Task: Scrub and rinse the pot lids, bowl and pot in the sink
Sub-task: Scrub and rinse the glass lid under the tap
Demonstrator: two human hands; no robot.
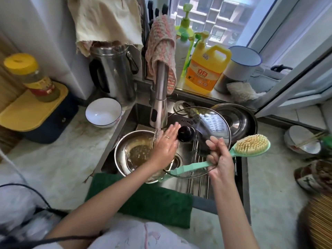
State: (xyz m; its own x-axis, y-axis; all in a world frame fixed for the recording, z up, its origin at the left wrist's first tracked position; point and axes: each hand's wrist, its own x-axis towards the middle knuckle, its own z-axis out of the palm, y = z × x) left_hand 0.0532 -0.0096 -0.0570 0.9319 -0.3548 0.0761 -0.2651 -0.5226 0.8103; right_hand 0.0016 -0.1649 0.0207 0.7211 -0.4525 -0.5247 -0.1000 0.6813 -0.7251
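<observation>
Under the tap (159, 105), left fingers (170, 131) press glass lid (210, 126) (right hand (221, 159) grips brush (251, 144)).

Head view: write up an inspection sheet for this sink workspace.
Surface: steel sink, wet, tap running; pale counter around it.
Job's things: glass lid tilted in the sink; steel pot holding murky water; steel pan or lid behind; green brush.
Clutter: white bowl, kettle, detergent jug, enamel mug, green cloth at the front edge.
Hands: left hand flat on the glass lid under the stream; right hand grips the brush handle.
Cables: dark cable at lower left, off the sink.
Surroundings: window behind, buildings outside.
</observation>
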